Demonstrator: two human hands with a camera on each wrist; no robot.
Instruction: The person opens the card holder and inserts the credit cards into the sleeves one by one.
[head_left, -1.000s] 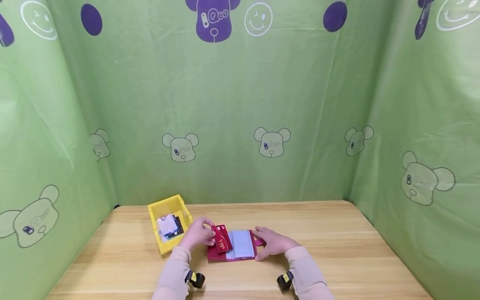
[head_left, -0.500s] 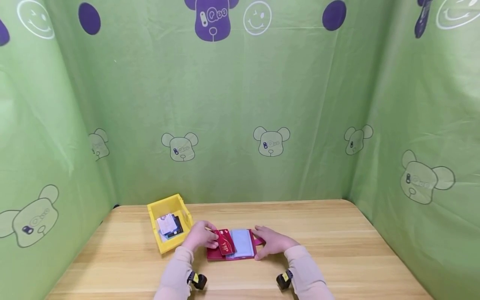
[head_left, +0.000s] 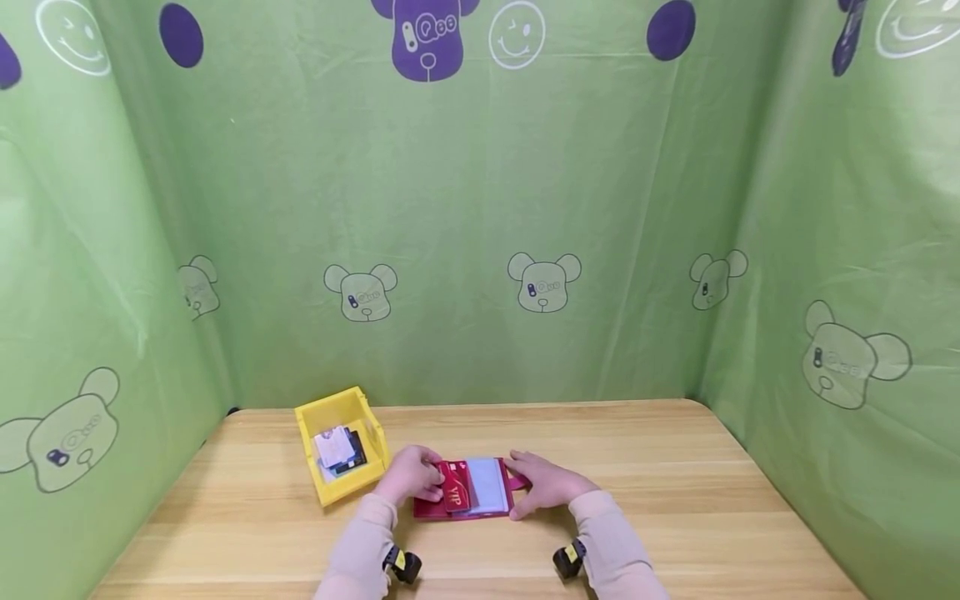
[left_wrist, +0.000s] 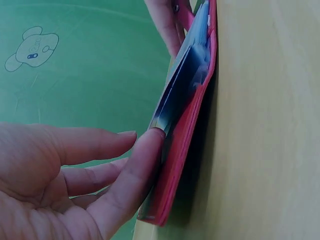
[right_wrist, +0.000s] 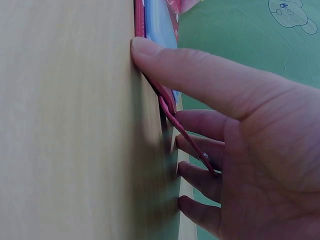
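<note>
A red card holder (head_left: 429, 508) lies open on the table, its pale translucent sleeves (head_left: 489, 485) showing on the right side. My left hand (head_left: 414, 475) pinches the left edge of a red VIP card (head_left: 456, 487) between thumb and fingers. The far edge of the card (left_wrist: 172, 92) is at the sleeves, which hide part of it in the left wrist view. At the holder's right edge is my right hand (head_left: 551, 483), fingers spread and fairly straight. Its thumb (right_wrist: 150, 47) touches the near corner, and a pink strap (right_wrist: 185, 132) runs between thumb and fingers.
Left of the holder stands a yellow bin (head_left: 322, 492) with several cards and papers (head_left: 337, 450) inside. The wooden table (head_left: 675, 517) is bounded by green printed curtains (head_left: 450, 358) at the back and both sides.
My left hand has moved right and a little down with the VIP card, which has turned straighter and lies further over the sleeves. My right hand has stayed in place.
</note>
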